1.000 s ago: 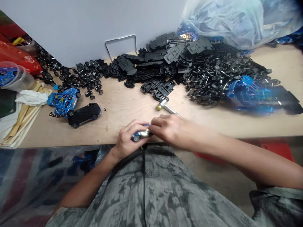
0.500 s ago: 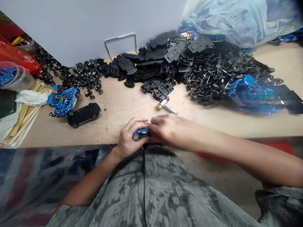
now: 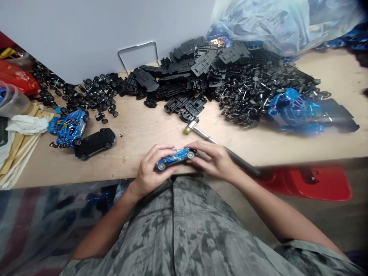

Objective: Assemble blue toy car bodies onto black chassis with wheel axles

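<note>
Hands low at the near edge of the work surface, both closed on the same small object. The left hand (image 3: 151,174) wraps one end of a blue die-cast toy car (image 3: 175,158); the right hand (image 3: 211,159) cups the other end, its fingers curved over the body. The car lies roughly level between them, side-on to the viewer, with two wheels showing. Cannot tell whether it bears on the plywood surface (image 3: 143,132) or is held just clear of it.

Just beyond the right hand, a small hammer (image 3: 193,125) lies with its metal shaft angled toward that hand and a dark grip (image 3: 244,163) running past the fingers, near but apparently not held.

Progress, as far as the layout shows: the car in hand looks whole, wheels on. Two more cars lie at left, a blue car (image 3: 67,128) touching a black-bottomed car (image 3: 94,142). Much remains loose: a heap of black plastic chassis plates (image 3: 186,67), a large mound of wheel-and-axle sets (image 3: 253,92), a scatter of black wheels (image 3: 97,96), and a cluster of blue car bodies (image 3: 293,107) at right. A clear plastic bag (image 3: 267,23) sits behind the heaps.
</note>
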